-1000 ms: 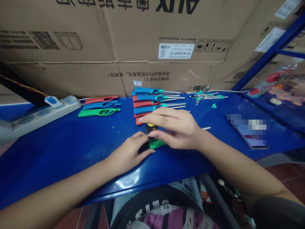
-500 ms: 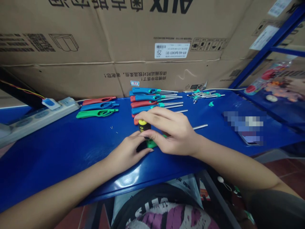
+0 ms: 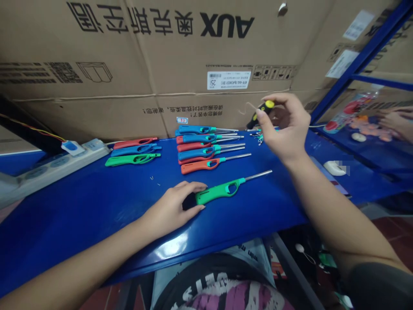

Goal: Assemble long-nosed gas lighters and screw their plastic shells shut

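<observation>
A green long-nosed gas lighter (image 3: 217, 192) with a metal tube lies on the blue table. The thumb and fingers of my left hand (image 3: 174, 206) are closed about its handle end, one on each side. My right hand (image 3: 287, 125) is raised to the right, gripping a short black and yellow screwdriver (image 3: 263, 113); its shaft is hard to make out. Behind the green lighter, an orange lighter (image 3: 200, 165) lies in front of several assembled blue and red lighters (image 3: 196, 138). To the left rest a red shell (image 3: 134, 143), a blue shell (image 3: 132, 150) and a green shell (image 3: 129, 160), without tubes.
A power strip (image 3: 58, 161) stands at the left, and tiny metal screws (image 3: 152, 178) lie on the table (image 3: 106, 206). A large carton (image 3: 129, 86) rises behind. Lighter parts (image 3: 260, 138), a white mouse-shaped object (image 3: 335, 168) and another person's hand (image 3: 400, 118) are at the right.
My right hand has lifted the screwdriver off the green lighter and moved it up and right. The left hand stays at the lighter's end, and the green lighter is now uncovered.
</observation>
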A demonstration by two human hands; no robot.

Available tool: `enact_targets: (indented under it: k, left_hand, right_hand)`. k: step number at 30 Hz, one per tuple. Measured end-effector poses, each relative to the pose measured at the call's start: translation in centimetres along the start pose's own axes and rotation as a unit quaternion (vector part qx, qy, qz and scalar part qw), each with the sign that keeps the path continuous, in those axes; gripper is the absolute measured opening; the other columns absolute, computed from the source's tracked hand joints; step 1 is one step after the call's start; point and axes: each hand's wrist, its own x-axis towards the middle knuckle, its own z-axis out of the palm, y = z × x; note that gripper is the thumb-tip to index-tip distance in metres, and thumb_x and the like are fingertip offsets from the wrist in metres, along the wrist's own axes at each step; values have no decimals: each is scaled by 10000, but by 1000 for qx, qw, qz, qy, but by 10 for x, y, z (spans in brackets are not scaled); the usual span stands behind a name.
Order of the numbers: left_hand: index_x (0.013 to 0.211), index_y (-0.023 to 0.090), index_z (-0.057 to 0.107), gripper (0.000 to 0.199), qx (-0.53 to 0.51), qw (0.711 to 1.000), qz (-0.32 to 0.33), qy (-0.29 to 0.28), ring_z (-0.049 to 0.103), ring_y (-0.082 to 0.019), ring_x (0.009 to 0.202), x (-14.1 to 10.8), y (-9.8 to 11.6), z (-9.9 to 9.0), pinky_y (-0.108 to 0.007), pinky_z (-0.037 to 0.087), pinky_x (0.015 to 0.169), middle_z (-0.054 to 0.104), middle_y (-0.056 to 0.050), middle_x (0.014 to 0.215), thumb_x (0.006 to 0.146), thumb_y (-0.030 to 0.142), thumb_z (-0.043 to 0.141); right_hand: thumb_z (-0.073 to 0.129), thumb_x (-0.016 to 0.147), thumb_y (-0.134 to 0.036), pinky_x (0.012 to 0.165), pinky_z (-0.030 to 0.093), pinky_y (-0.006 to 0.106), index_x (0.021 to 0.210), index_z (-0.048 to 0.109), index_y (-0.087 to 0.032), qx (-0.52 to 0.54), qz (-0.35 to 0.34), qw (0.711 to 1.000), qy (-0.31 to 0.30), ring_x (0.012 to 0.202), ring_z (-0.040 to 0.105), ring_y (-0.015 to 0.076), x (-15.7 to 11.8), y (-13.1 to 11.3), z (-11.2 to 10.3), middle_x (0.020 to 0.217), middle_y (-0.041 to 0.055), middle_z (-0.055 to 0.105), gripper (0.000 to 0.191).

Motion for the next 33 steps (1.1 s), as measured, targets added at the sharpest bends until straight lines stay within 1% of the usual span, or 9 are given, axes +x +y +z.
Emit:
enact_targets:
  k: [3,7,12,16,21,24,27,30,33]
  left_hand:
    - [1274,224,578,378,23,1000,7,7,663,-228,1133,0,0,-4,-396,554,986,690,-59,1257,904,268,643]
    - [1270,224,575,380,47,998,18,22,668,-226,1130,1,-1,-7,-369,562,969,693,-57,1252,893,243,620]
    - [1270,239,572,377,59,998,18,29,678,-225,1094,2,-3,-7,-368,564,953,696,-49,1228,908,315,643]
    - [1251,234,588,363,59,998,10,31,677,-228,1084,2,-6,-7,-377,562,951,697,-56,1201,916,360,652]
    - [1246,213,604,386,52,998,-5,36,670,-227,1064,1,-9,-7,-383,558,947,693,-69,1170,911,393,667]
    - [1207,206,622,346,56,998,2,33,659,-232,1065,1,-8,-7,-388,550,945,691,-70,1155,916,389,662]
    - [1181,202,629,323,59,998,9,32,650,-237,1059,2,-7,-6,-391,545,937,691,-71,1139,920,392,655]
    - [1162,194,646,306,63,998,13,28,648,-242,1045,2,-7,-6,-392,545,925,688,-74,1120,928,391,643]
    - [1156,187,664,286,65,998,12,22,646,-244,1037,2,-8,-7,-391,545,916,675,-84,1120,949,379,614]
  right_hand:
    - [575,932,-399,643,543,325,1121,585,-197,-100,28,994,16,755,644,187,-3,40,-9,1075,104,638,276]
    - [534,915,-367,701,531,353,1067,566,-187,-169,79,982,-38,712,634,197,-9,65,-13,1032,118,654,238]
    - [528,877,-333,825,502,379,1043,579,-181,-206,127,965,-99,765,638,224,-6,69,-13,1009,122,666,231]
    - [536,836,-302,840,490,361,957,604,-180,-229,161,949,-145,829,633,241,-3,70,-14,1025,129,677,185]
    - [528,829,-236,802,487,353,1095,613,-149,-276,224,894,-275,886,637,255,-6,82,-13,1102,153,663,292]
    - [620,743,-179,746,484,330,1084,644,-152,-274,227,864,-356,833,631,242,-14,95,-12,1038,136,672,342]
    - [653,694,-130,777,485,317,1062,683,-184,-268,214,841,-419,870,622,236,-21,105,-11,1036,110,669,374]
    - [651,723,-136,880,477,356,1109,705,-181,-268,197,834,-439,965,613,264,-21,106,-11,1096,130,648,393]
    - [621,792,-178,1001,421,431,1161,697,-125,-265,176,849,-422,1102,570,318,-16,95,-13,1216,201,590,380]
